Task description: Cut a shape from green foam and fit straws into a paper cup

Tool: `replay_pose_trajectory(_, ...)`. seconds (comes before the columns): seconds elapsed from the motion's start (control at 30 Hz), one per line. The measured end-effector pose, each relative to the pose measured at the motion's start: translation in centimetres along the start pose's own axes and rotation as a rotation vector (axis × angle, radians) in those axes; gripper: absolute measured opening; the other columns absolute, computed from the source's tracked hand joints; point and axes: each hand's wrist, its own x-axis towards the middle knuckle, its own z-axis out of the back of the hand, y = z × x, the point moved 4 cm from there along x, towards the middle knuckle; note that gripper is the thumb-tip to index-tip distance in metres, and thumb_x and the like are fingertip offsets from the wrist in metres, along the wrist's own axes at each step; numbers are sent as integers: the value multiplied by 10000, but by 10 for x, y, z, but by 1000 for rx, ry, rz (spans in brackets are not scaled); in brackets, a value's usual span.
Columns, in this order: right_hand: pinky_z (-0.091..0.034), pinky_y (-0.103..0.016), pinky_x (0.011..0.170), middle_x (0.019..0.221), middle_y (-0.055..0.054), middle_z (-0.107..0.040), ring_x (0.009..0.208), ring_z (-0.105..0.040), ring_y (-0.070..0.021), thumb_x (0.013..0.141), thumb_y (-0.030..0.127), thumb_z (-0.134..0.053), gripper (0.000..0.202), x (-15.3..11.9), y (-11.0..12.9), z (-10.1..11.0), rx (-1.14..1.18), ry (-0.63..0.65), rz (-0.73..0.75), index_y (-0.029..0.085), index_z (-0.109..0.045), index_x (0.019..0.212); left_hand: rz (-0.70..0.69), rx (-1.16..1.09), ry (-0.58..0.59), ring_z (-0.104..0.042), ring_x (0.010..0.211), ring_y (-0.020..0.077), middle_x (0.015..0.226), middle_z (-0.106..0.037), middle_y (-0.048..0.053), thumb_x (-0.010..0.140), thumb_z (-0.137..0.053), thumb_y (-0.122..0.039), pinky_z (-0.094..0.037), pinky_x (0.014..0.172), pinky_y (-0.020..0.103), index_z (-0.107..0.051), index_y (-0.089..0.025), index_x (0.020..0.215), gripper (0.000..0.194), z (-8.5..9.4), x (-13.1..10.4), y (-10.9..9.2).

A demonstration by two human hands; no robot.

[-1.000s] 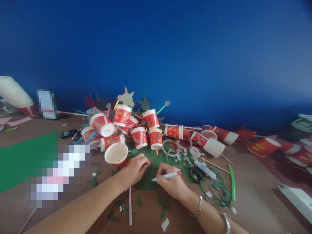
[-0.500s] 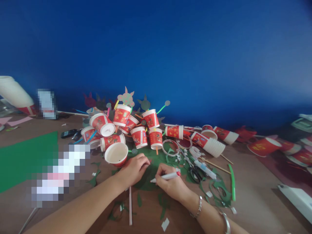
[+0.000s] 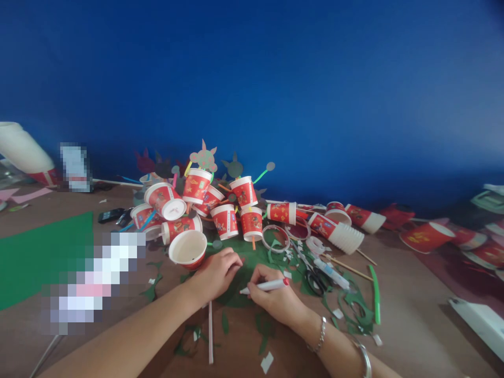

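Observation:
My right hand [image 3: 275,295] is closed round a white marker pen [image 3: 271,285] with a red end. The pen's tip points left and down onto dark green paper [image 3: 236,297]; whether it touches cannot be made out. On the left of that paper rests my left hand [image 3: 219,273], its fingers bent and together, pressing on the sheet. A red and white paper cup [image 3: 188,249] stands just beyond my left wrist, mouth facing me. Behind both hands, several red paper cups [image 3: 224,221] with coloured pipe-cleaner limbs and paper heads are piled up.
Right of my hands lie black scissors [image 3: 315,281], tape rolls [image 3: 275,239], a glue tube [image 3: 333,274], a green strip [image 3: 375,294] and cut green scraps [image 3: 356,310]. White sticks [image 3: 211,336] lie in front. A green sheet [image 3: 43,257] is at left, a blue wall [image 3: 252,94] behind.
My right hand and the marker pen have shifted slightly left, the tip sliding a little over the green paper. My left hand has stayed in place.

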Motion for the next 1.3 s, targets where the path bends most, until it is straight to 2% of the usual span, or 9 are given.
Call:
replay_pose_trajectory(0.3,-325,-193,476,556,28,-570,513,-467,-99,731,197,-531,112,0,0,-1,-25,-19,14,176,-520,622,0,-9,-1,-597,813,163,877,-603,38,840,-471,-133,-462,741,258,-609,-196,830,152,0,0,0)
replay_pose_trajectory(0.73,-307,-190,477,535,46,-500,511,-416,-89,734,198,-535,135,2,-1,-1,-10,-47,13,180,-498,605,13,-4,2,-604,825,167,883,-593,36,844,-472,-132,-465,745,253,-590,-196,832,135,-1,0,2)
replay_pose_trajectory(1.0,-318,-194,482,541,38,-515,515,-427,-93,731,194,-531,138,3,1,0,-19,-87,8,177,-509,596,9,-10,8,-604,808,159,877,-593,34,851,-469,-132,-462,731,244,-586,-193,830,133,0,0,0)
replay_pose_trajectory(1.1,-335,-198,482,553,20,-566,520,-471,-103,732,207,-534,141,4,-1,2,80,-103,-12,179,-507,596,-1,-3,7,-603,813,159,877,-595,38,854,-474,-136,-459,727,242,-585,-187,828,125,0,0,-1)
replay_pose_trajectory(1.23,-348,-203,458,593,0,-644,493,-515,-112,798,318,-514,151,6,-11,11,358,-152,-77,186,-538,728,-13,-5,12,-602,825,157,880,-598,44,864,-471,-138,-460,733,238,-584,-179,830,125,0,1,-2)
replay_pose_trajectory(1.3,-339,-204,437,580,-5,-646,473,-515,-112,791,346,-541,188,7,-16,14,385,-161,-88,187,-534,692,-16,-5,18,-602,834,158,881,-597,44,865,-467,-134,-460,739,239,-583,-179,829,130,1,0,-2)
